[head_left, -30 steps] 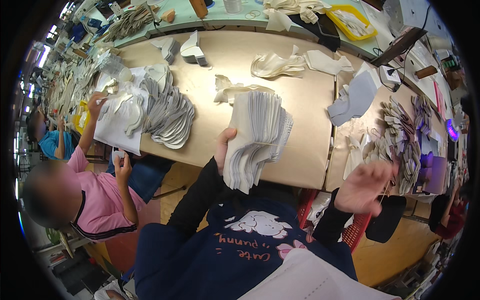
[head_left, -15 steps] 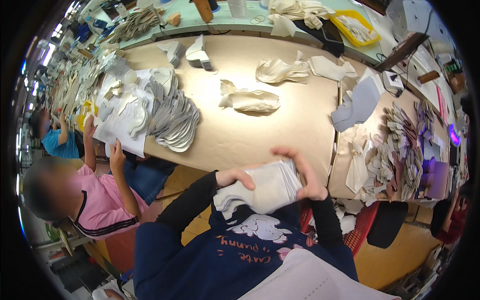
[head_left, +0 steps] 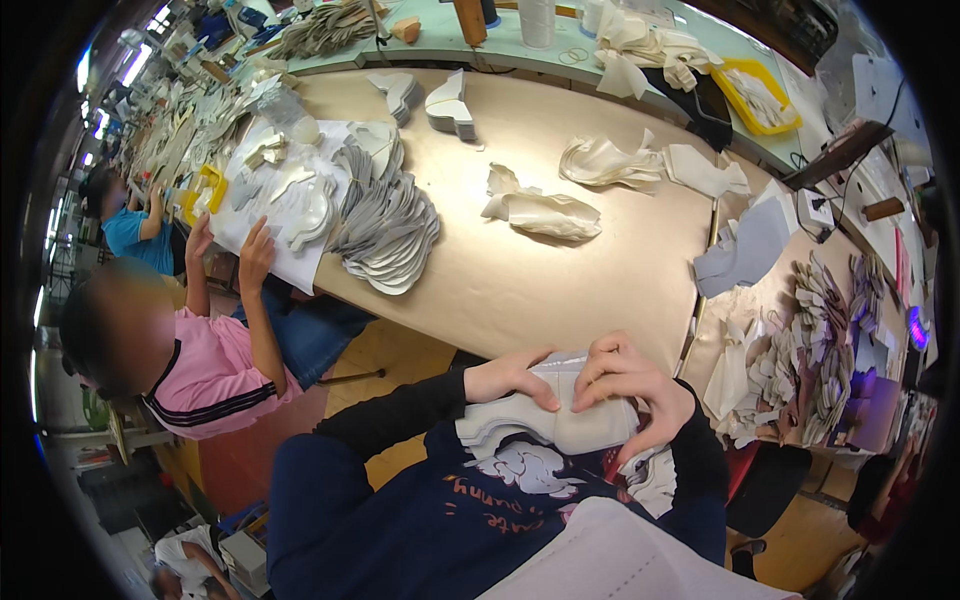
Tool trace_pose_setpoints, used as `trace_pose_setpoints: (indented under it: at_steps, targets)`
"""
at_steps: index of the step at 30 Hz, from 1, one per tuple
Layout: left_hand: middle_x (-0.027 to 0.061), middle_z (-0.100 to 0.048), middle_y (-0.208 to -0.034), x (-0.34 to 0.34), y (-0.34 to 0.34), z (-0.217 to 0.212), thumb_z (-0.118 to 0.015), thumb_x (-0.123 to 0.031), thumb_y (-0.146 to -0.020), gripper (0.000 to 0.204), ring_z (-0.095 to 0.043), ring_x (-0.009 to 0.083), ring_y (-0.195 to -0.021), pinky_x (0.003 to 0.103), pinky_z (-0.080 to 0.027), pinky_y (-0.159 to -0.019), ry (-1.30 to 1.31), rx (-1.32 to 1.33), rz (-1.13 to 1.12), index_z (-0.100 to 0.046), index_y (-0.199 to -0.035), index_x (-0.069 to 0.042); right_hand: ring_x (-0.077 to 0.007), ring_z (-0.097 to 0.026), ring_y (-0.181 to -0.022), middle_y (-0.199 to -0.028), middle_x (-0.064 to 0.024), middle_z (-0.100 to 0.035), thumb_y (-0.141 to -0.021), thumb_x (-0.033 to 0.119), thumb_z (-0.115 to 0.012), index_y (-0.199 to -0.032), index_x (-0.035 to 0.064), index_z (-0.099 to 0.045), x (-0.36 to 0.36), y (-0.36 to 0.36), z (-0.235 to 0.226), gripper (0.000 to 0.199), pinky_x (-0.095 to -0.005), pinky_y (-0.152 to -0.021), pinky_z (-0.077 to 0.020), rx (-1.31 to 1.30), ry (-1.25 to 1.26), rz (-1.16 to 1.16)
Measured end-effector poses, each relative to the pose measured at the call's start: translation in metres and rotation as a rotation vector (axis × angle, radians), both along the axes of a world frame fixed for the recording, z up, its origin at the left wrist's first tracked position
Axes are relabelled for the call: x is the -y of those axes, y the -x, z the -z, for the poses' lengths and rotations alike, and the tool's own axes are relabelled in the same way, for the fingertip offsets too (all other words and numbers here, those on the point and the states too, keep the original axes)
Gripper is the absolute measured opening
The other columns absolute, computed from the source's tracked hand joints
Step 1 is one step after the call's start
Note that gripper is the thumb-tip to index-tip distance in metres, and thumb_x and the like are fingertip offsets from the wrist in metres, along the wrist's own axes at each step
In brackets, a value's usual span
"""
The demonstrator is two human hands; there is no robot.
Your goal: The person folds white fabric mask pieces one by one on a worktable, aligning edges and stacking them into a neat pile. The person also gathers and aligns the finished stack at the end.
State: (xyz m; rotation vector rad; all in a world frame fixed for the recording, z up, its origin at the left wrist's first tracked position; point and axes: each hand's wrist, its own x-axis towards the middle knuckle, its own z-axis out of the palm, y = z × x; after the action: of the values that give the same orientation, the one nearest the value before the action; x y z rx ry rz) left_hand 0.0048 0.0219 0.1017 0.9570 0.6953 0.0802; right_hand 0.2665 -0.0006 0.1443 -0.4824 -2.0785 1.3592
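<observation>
A thick stack of cut, curved off-white pieces with grey edges (head_left: 590, 430) is held in front of my body, just off the table's near edge. My left hand (head_left: 513, 382) closes on its left part, thumb lying across the top piece. Over the right part curls my right hand (head_left: 645, 395), fingertips bent down onto the top near the middle and thumb at the right edge. Whether those fingertips pinch something thin, I cannot make out. Beyond the hands, bunched cream pieces (head_left: 545, 213) lie on the brown-covered table (head_left: 470, 290), with another cream bundle (head_left: 610, 163) behind.
Two small stacks (head_left: 450, 105) stand at the far edge. Fanned grey-white pieces (head_left: 385, 235) lie at left, beside a co-worker in pink (head_left: 225, 370). Right are a grey stack (head_left: 745, 250) and several piles of cut pieces (head_left: 770, 375). A yellow tray (head_left: 757, 95) sits far right.
My right hand has moved from the stack's right edge onto its top, fingers now bent inward. My left thumb lies further across the stack. The whole view has shifted, with the table appearing more rightward.
</observation>
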Motion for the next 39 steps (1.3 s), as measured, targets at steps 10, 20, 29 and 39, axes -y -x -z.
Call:
trace_pose_setpoints:
  at_steps: [10,20,29,39]
  targets:
    - [0.0179,-0.057,-0.133,0.003,-0.002,0.042,-0.077,-0.020,-0.079,0.081,-0.057,0.0243,-0.121,0.037,-0.045,-0.107,0.237,0.015,-0.438,-0.039,-0.148,0.001,-0.0128,-0.063,-0.108,-0.103,0.0049,-0.071,-0.084,0.038,-0.080,-0.106,0.0207,-0.079,0.046,0.014,0.024,0.028,-0.0537,-0.106,-0.0242,0.350,-0.368,0.356]
    - [0.0189,-0.066,-0.121,-0.044,0.016,0.003,-0.065,-0.026,-0.088,0.062,-0.067,0.0271,-0.106,0.037,-0.054,-0.095,0.219,0.084,-0.661,-0.049,-0.140,0.003,-0.0250,-0.063,-0.112,-0.107,-0.0106,-0.071,-0.091,0.002,-0.066,-0.121,0.0009,-0.068,0.048,0.003,0.091,0.030,-0.0349,-0.107,-0.0428,-0.314,0.431,1.275]
    - [0.0168,-0.065,-0.124,-0.158,0.023,-0.020,-0.070,-0.030,-0.091,0.063,-0.067,0.0258,-0.107,0.036,-0.055,-0.095,-0.015,0.285,-0.768,-0.049,-0.140,0.003,-0.0311,-0.064,-0.097,-0.099,-0.0131,-0.067,-0.088,0.002,-0.067,-0.108,0.0019,-0.069,0.057,0.014,0.156,0.020,-0.0407,-0.088,-0.0504,0.355,-0.055,1.271]
    - [0.0150,-0.072,-0.110,-0.404,-0.010,0.078,-0.067,-0.069,-0.085,0.092,-0.069,0.0269,-0.095,0.034,-0.053,-0.079,-0.754,-0.581,-0.656,-0.052,-0.142,0.002,-0.0318,-0.063,-0.094,-0.095,-0.0132,-0.066,-0.088,0.002,-0.067,-0.098,0.0030,-0.072,0.054,0.015,0.159,0.011,-0.0404,-0.085,-0.0501,0.348,-0.094,1.323]
